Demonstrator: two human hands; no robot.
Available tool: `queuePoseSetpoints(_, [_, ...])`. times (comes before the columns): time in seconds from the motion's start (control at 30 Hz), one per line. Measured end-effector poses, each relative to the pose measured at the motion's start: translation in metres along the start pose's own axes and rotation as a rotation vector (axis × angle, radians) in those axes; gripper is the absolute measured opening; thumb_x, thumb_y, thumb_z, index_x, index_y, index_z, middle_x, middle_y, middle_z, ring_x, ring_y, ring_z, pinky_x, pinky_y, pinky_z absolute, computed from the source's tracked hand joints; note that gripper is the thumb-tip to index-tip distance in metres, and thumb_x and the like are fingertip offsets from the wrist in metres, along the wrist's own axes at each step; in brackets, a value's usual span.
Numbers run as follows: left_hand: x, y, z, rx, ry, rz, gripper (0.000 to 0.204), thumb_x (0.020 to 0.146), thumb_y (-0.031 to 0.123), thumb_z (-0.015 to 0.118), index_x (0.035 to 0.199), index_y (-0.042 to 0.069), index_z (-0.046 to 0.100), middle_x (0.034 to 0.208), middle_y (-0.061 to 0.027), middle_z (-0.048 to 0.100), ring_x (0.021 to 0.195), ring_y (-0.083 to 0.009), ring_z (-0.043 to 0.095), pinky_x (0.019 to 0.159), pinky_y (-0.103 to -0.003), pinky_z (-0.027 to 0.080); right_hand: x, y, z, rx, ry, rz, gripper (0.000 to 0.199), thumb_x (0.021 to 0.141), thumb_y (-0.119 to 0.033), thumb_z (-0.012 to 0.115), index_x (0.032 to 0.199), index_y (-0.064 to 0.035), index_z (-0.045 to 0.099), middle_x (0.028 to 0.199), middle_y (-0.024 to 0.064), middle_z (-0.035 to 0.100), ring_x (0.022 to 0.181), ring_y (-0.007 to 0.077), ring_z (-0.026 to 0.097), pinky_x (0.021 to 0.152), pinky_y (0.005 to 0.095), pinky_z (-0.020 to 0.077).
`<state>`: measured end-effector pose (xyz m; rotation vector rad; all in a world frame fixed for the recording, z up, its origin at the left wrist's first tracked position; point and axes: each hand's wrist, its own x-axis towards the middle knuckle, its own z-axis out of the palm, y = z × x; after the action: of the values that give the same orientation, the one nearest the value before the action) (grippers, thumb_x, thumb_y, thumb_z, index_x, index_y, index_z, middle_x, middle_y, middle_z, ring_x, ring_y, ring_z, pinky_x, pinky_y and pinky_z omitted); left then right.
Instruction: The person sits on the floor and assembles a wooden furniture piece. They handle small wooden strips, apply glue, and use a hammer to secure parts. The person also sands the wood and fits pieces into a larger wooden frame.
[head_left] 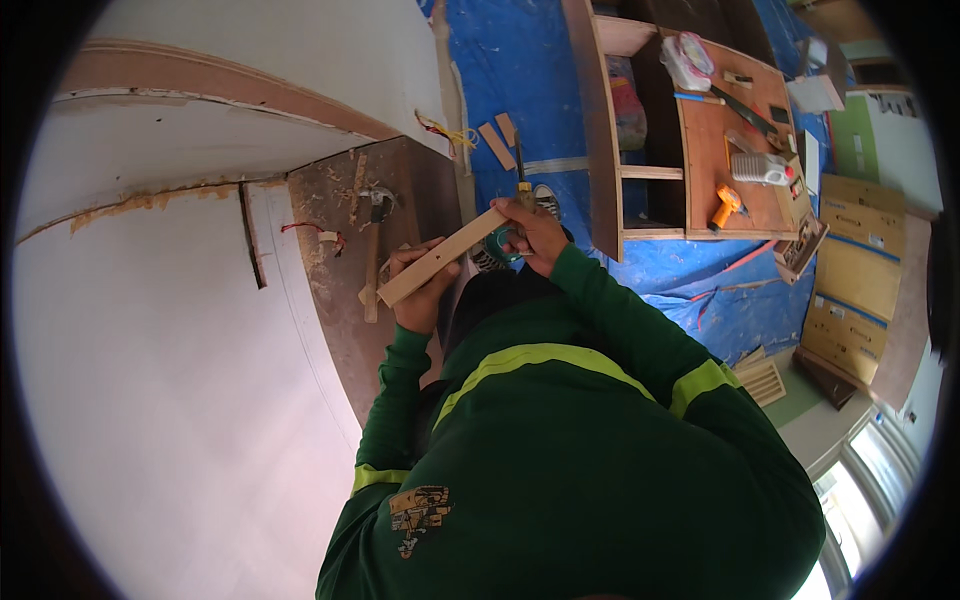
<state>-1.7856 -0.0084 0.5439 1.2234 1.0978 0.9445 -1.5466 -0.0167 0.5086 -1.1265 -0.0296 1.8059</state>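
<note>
My left hand [420,290] clamped around a pale wooden batten [440,258] held slanted at chest height, my right hand [530,232] closed on a yellow-handled screwdriver [522,180] at its upper end, blue tarp [530,70] on the floor below, wooden cabinet [610,130] just beyond.

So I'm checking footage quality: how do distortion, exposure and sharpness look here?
Head view: strong fisheye, so the wooden cabinet edges bow and the corners go black; the window at lower right is blown out; the left hand, right hand and wooden strip are evenly lit and reasonably sharp.
</note>
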Motion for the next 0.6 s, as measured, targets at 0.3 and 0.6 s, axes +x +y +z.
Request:
queuePoseSetpoints(0.3, [0.007, -0.017, -0.032, -0.062, -0.690, -0.322, 0.047, 0.103, 0.020, 0.066, 0.146, 0.006, 0.051, 0.136, -0.0115, 0.063, 0.124, -0.0192, 0.062, 0.105, -0.032, 0.049, -0.078, 0.013, -0.081, -0.062, 0.284, -0.218, 0.023, 0.094, -0.028, 0.076, 0.100, -0.0074, 0.066, 0.070, -0.0035, 0.055, 0.049, 0.0043, 0.045, 0.056, 0.0261, 0.0492])
queuePoseSetpoints(0.6, [0.012, -0.034, 0.071, 0.301, -1.070, -0.678, 0.056, 0.109, 0.049, 0.048, 0.142, 0.003, 0.050, 0.113, -0.0099, 0.066, 0.095, -0.0166, 0.067, 0.086, -0.031, 0.055, -0.102, 0.039, -0.117, -0.187, 0.418, -0.235, 0.033, 0.089, -0.026, 0.080, 0.103, 0.0004, 0.067, 0.068, -0.0003, 0.056, 0.047, 0.0080, 0.050, 0.047, 0.0248, 0.0479])
